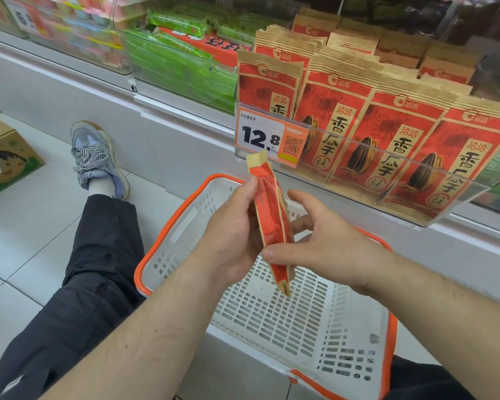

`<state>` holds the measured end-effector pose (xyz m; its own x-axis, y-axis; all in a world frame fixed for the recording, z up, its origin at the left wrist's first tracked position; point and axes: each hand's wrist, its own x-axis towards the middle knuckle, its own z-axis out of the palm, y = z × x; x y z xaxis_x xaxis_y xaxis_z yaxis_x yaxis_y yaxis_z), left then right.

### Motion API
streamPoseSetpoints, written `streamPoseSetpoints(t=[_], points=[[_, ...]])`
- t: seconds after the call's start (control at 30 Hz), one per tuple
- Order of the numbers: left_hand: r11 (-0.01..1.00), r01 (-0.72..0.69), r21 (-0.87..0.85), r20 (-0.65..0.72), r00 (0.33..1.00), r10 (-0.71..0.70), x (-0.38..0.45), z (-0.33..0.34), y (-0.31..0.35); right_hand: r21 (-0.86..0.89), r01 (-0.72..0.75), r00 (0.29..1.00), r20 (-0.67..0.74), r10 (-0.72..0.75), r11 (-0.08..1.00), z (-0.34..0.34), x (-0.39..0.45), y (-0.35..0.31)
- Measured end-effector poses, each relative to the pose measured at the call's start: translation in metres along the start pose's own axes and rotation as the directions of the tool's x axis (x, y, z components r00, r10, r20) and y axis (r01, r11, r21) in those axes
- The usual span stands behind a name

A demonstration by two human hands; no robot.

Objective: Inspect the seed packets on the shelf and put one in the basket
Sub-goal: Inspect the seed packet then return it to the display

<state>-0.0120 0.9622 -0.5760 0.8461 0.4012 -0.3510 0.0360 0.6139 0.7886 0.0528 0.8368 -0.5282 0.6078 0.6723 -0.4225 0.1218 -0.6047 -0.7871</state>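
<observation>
A red and tan seed packet (270, 217) stands edge-on above the white basket with an orange rim (168, 223). My left hand (231, 235) grips the packet from the left, thumb along its upper edge. My right hand (321, 241) holds it from the right, thumb against the lower part and fingers behind it. More packets of the same kind (393, 140) stand in rows in a clear bin on the shelf, up and to the right. The basket holds nothing that I can see.
A price tag reading 12.8 (264, 137) hangs on the clear bin's front. Green snack packs (179, 62) fill the bin to the left. My leg and sneaker (98, 157) stretch over the tiled floor; a cardboard box (3, 157) sits far left.
</observation>
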Motion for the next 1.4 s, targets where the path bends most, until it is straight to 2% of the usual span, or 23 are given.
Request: streamPoseSetpoints(t=[0.13, 0.23, 0.4, 0.5, 0.63, 0.7, 0.8, 1.07, 1.23, 1.4], points=[[0.991, -0.11, 0.076, -0.008, 0.994, 0.111, -0.001, 0.001, -0.004, -0.271, 0.025, 0.99, -0.124, -0.061, 0.962, 0.003, 0.001, 0.002], [0.992, -0.107, 0.07, -0.011, 0.994, 0.108, -0.002, 0.002, -0.004, -0.39, -0.007, 0.979, -0.191, -0.074, 0.921, 0.006, 0.004, 0.004], [0.978, -0.137, 0.159, -0.022, 0.99, 0.142, -0.005, 0.003, -0.003, -0.545, -0.074, 0.964, -0.253, -0.08, 0.835, 0.012, 0.001, -0.001], [0.982, -0.122, 0.141, -0.034, 0.991, 0.128, -0.003, -0.003, -0.002, -0.479, -0.08, 0.96, -0.272, -0.061, 0.874, 0.011, -0.001, -0.005], [0.986, -0.091, 0.143, 0.003, 0.996, 0.091, -0.003, -0.007, -0.001, -0.124, -0.003, 0.934, -0.356, -0.041, 0.992, -0.001, 0.007, -0.005], [0.984, -0.081, 0.156, 0.026, 0.997, 0.078, -0.005, -0.006, -0.002, -0.004, 0.032, 0.916, -0.4, -0.031, 0.999, -0.007, 0.014, 0.0], [0.985, -0.067, 0.158, 0.054, 0.997, 0.059, -0.007, -0.004, -0.003, 0.089, 0.073, 0.923, -0.384, -0.033, 0.993, -0.011, 0.021, 0.007], [0.991, -0.046, 0.127, 0.057, 0.998, 0.039, -0.007, -0.004, -0.002, 0.133, 0.111, 0.955, -0.289, -0.068, 0.985, -0.02, 0.019, 0.009], [0.995, -0.051, 0.084, 0.031, 0.998, 0.049, -0.005, -0.007, 0.0, 0.011, 0.05, 0.995, -0.089, -0.049, 0.999, -0.023, 0.012, 0.007], [0.996, -0.044, 0.082, 0.014, 0.999, 0.043, -0.005, -0.007, 0.0, -0.021, 0.05, 0.994, -0.096, -0.051, 0.999, -0.024, 0.012, 0.008]])
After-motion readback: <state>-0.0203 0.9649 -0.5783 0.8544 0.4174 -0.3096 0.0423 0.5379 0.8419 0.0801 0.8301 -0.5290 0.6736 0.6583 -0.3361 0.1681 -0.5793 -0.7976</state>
